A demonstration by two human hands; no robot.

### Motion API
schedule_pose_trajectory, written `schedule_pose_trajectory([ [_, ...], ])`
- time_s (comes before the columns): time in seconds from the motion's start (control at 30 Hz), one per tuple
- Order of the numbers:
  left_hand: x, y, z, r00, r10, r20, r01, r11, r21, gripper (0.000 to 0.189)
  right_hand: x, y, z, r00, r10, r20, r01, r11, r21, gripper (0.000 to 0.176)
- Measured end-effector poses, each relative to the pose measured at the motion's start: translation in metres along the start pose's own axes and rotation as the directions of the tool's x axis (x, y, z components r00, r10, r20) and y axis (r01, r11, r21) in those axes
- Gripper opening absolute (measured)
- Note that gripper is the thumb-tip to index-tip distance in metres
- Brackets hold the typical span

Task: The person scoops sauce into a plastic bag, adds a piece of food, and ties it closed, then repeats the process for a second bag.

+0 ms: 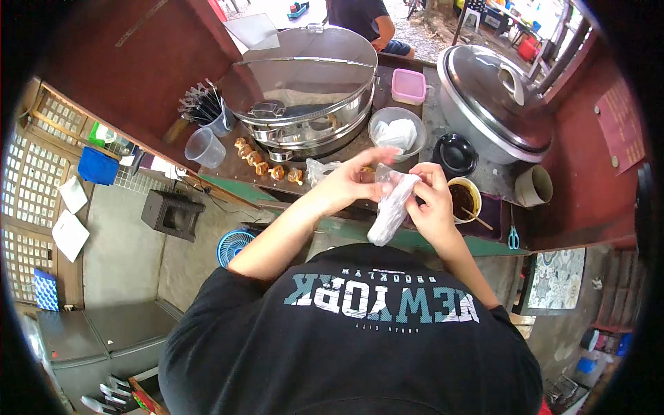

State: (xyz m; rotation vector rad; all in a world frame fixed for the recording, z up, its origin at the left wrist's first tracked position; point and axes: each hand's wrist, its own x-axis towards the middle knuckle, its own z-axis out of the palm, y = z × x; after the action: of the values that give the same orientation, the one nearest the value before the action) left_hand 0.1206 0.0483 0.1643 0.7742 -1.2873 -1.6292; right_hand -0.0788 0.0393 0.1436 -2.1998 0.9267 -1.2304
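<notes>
In the head view, a bundle of thin clear plastic bags (391, 216) hangs in front of my chest, bunched lengthwise. My right hand (433, 200) pinches its upper part between thumb and fingers. On the other side, my left hand (356, 181) has its thumb and fingers curled around the loose top edge of the plastic; its fingertips are slightly blurred. Just beyond my hands stands a clear round tub (374, 131) with white plastic inside. A container of dark sauce (474, 194) with a wooden stick sits beside my right hand.
Several browned, ball-shaped food pieces (261, 168) line the counter by a large round steel steamer (304, 142). A big lidded pot (477, 131) stands right, near black bowls (455, 166). Blue scissors (513, 238) hang at the front edge. A person (363, 21) sits across the counter.
</notes>
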Motion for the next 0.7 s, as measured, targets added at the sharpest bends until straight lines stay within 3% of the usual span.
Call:
schedule_pose_trajectory([
  [0.03, 0.002, -0.003, -0.004, 0.993, -0.022, 0.114, 0.02, 1.0, 0.015, 0.049, 0.0, -0.002, 0.0, 1.0, -0.013, 0.023, 0.013, 1.0, -0.005, 0.01],
  [0.13, 0.006, -0.008, -0.008, 0.988, -0.149, 0.035, 0.143, 0.981, 0.128, 0.033, -0.001, -0.004, 0.001, 0.999, -0.011, 0.042, 0.008, 0.998, 0.055, 0.011],
  [0.17, 0.006, -0.009, -0.005, 0.992, -0.118, -0.034, 0.12, 0.99, 0.07, 0.026, 0.0, -0.007, 0.001, 1.0, -0.019, 0.004, 0.018, 0.999, 0.047, 0.012],
  [0.27, 0.007, -0.016, -0.007, 0.98, -0.145, -0.136, 0.165, 0.974, 0.153, 0.025, 0.0, -0.008, -0.001, 0.999, -0.019, -0.045, 0.016, 0.998, -0.064, 0.013],
  [0.4, 0.01, -0.028, -0.011, 0.979, -0.131, -0.156, 0.156, 0.975, 0.158, 0.024, -0.004, -0.017, -0.008, 0.972, 0.235, -0.026, -0.231, 0.968, 0.101, 0.021],
  [0.47, 0.01, -0.031, -0.007, 0.987, -0.101, -0.122, 0.118, 0.983, 0.14, 0.024, -0.001, -0.022, -0.008, 0.965, 0.257, 0.059, -0.263, 0.95, 0.166, 0.035],
  [0.57, 0.013, -0.039, 0.009, 0.991, -0.074, -0.109, 0.07, 0.997, -0.041, 0.021, 0.0, -0.023, 0.001, 0.975, 0.185, 0.121, -0.209, 0.952, 0.222, 0.05],
  [0.6, 0.012, -0.038, 0.014, 0.98, -0.161, -0.119, 0.16, 0.987, -0.017, 0.02, -0.002, -0.021, 0.007, 0.983, 0.145, 0.111, -0.165, 0.967, 0.193, 0.053],
  [0.67, 0.017, -0.066, 0.013, 0.967, -0.211, -0.141, 0.131, 0.892, -0.432, 0.021, -0.001, -0.029, 0.012, 0.98, 0.17, 0.1, -0.183, 0.974, 0.137, 0.059],
  [0.7, 0.017, -0.071, 0.014, 0.971, -0.2, -0.129, 0.113, 0.866, -0.487, 0.022, 0.002, -0.028, 0.011, 0.989, 0.119, 0.09, -0.127, 0.988, 0.087, 0.061],
])
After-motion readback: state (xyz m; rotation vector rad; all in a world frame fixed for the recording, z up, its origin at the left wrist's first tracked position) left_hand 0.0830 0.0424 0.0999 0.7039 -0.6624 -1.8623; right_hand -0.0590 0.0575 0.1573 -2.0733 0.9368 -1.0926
